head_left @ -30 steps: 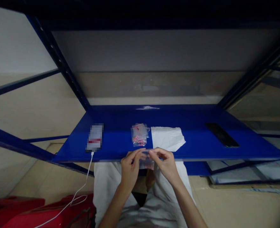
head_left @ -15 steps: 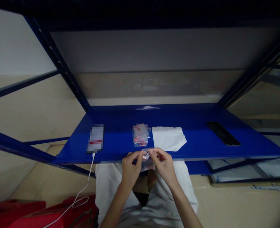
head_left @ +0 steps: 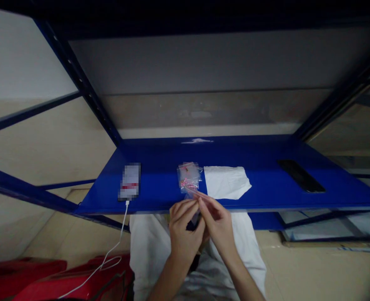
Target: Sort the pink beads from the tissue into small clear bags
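My left hand point(head_left: 183, 230) and my right hand point(head_left: 217, 222) are pressed together just below the front edge of the blue shelf point(head_left: 160, 194). Both pinch a small clear plastic bag point(head_left: 193, 195) that pokes up between the fingertips. On the shelf just beyond my hands lies a pile of similar clear bags with small pink pieces inside point(head_left: 189, 176). A white cloth or paper sheet point(head_left: 226, 182) lies right of that pile.
A phone point(head_left: 130, 182) lies on the shelf's left part with a white cable point(head_left: 116, 251) hanging down toward red bags point(head_left: 53, 280) on the floor. A dark flat device point(head_left: 301, 175) rests at the right. Blue rack posts stand at both sides.
My hands have closed in on each other and dropped slightly. The bag that was stretched between them is now bunched between the fingertips and tilted up toward the shelf.
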Action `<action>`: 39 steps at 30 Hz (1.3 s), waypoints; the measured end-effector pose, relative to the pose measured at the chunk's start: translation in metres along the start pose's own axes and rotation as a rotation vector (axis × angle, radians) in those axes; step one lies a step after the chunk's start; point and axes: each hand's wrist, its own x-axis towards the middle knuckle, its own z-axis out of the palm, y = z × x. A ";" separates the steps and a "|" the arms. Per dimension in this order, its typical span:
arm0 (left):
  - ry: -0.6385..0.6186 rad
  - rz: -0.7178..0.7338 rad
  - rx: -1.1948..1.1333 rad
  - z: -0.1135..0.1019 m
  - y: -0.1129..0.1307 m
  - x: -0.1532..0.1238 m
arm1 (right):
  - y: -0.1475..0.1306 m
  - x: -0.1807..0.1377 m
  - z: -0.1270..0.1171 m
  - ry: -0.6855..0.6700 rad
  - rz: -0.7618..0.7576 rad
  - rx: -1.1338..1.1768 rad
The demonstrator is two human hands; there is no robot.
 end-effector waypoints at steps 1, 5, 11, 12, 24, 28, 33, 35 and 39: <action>0.002 -0.035 -0.018 -0.001 0.000 0.000 | 0.000 0.002 -0.003 0.009 0.017 0.023; 0.091 -0.317 -0.132 -0.006 -0.008 0.006 | 0.000 0.010 -0.012 0.013 0.058 0.056; -0.081 -0.518 -0.399 -0.005 -0.017 0.010 | -0.001 0.005 -0.011 -0.051 0.082 0.115; -0.074 -0.509 -0.397 -0.006 -0.017 0.009 | 0.000 0.005 -0.011 -0.061 0.089 0.118; -0.115 -0.310 -0.461 -0.009 -0.007 0.009 | 0.003 0.003 -0.012 -0.118 0.144 0.211; -0.090 -0.339 -0.406 -0.007 -0.010 0.007 | 0.002 0.004 -0.015 -0.122 0.157 0.184; -0.111 -0.431 -0.328 -0.008 -0.020 0.007 | 0.002 0.008 -0.020 -0.170 0.151 0.140; -0.133 -0.433 -0.314 -0.009 -0.023 0.008 | 0.005 0.008 -0.021 -0.135 0.157 0.156; -0.143 -0.407 -0.291 -0.010 -0.023 0.009 | 0.009 0.007 -0.018 -0.054 0.171 0.114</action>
